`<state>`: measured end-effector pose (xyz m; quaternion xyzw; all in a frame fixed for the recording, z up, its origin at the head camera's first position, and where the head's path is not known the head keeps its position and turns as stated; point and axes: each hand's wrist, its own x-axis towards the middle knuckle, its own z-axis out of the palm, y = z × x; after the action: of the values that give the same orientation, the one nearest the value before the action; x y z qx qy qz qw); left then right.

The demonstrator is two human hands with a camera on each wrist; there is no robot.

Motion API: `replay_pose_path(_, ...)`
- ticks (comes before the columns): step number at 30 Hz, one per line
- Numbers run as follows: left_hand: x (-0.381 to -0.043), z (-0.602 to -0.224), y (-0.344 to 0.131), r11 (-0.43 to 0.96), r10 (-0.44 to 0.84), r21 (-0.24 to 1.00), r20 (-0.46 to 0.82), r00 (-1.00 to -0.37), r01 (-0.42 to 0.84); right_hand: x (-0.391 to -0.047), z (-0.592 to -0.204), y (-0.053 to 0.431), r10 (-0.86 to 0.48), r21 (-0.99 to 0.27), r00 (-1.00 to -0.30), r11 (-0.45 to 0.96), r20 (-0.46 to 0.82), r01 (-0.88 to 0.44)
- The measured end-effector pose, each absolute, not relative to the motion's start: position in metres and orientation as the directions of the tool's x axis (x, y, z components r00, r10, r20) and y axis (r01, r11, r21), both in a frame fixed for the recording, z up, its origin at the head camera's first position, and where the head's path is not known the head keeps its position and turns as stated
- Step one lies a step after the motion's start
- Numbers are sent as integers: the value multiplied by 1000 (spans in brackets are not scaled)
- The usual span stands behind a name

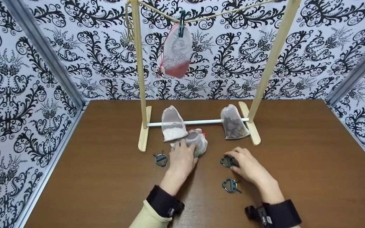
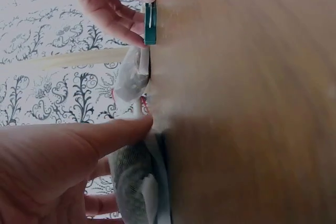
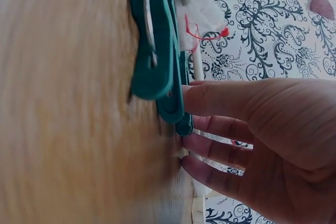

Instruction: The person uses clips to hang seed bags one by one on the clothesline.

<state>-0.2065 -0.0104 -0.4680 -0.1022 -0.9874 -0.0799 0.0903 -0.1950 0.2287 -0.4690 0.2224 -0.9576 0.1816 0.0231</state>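
Observation:
My left hand (image 1: 181,160) grips a white mesh bag (image 1: 201,144) with greenish contents and a red drawstring; its fingers cover part of the bag. In the left wrist view, the thumb lies along the near side of this bag (image 2: 134,182). At the right, my right hand (image 1: 249,164) holds a green spring clip (image 1: 227,161) with a metal ring between thumb and fingers, on the table. A second clip (image 1: 230,185) lies just nearer, and a third clip (image 1: 161,160) lies left of my left hand.
A wooden stand's left post (image 1: 139,63) and right post (image 1: 272,60) carry a rope (image 1: 217,15). A mesh bag with red contents (image 1: 177,68) hangs from it by a clip (image 1: 182,25). Bags with white (image 1: 173,133) and dark contents (image 1: 233,125) lie against the white crossbar (image 1: 203,122).

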Motion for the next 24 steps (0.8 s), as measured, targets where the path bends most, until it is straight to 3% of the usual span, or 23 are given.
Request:
replay_pose_path(7,-208,-471,-13,959,222,84,369,-903,270,-195,-470,232,-412,-357,-901,828,135,-432)
replay_pose_path(12,-212,-469,-18,943,201,150,455,-867,297,-196,-472,234,-403,-347,-901,832,159,-433)
replay_pose_path(17,-217,-461,-29,893,157,284,532,-832,350,-197,-474,237,-395,-325,-899,839,187,-437)
replay_pose_path(24,-223,-451,-48,790,28,517,508,-861,331,-197,-471,238,-385,-378,-907,824,172,-421)
